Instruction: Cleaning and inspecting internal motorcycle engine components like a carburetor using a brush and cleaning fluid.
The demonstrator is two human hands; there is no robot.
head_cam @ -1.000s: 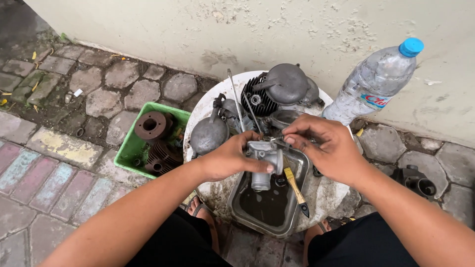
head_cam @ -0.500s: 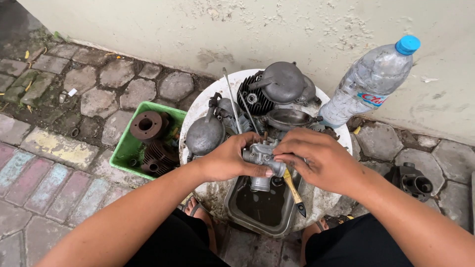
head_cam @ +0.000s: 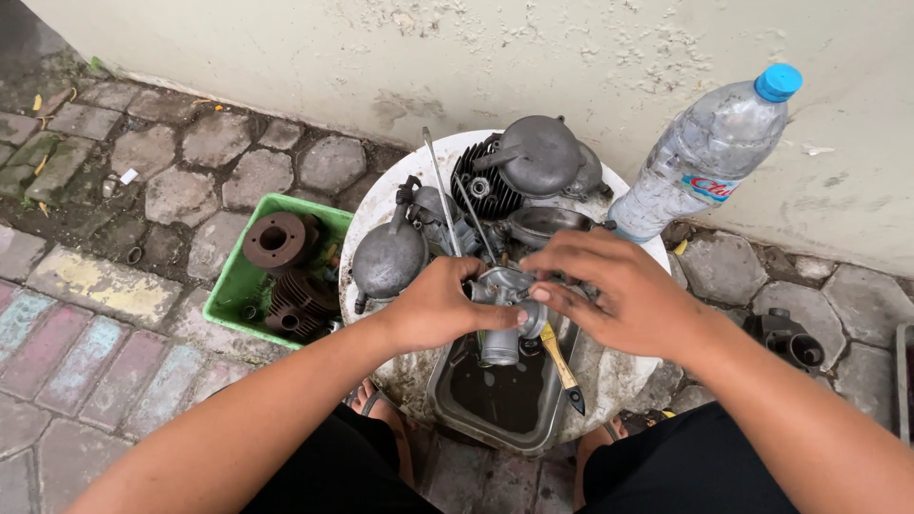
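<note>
A person's left hand (head_cam: 433, 306) keeps its fingers clamped around a small metal carburetor (head_cam: 503, 314) above a pan of dark liquid (head_cam: 505, 395), while the right hand (head_cam: 609, 290), higher a second ago, now pinches its top.

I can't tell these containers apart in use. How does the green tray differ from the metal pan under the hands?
The green tray is plastic and sits on the paving; the metal pan is grey and sits on the white round stand. The tray holds rusty finned engine parts; the pan holds dark liquid. Both are open-topped.
</note>
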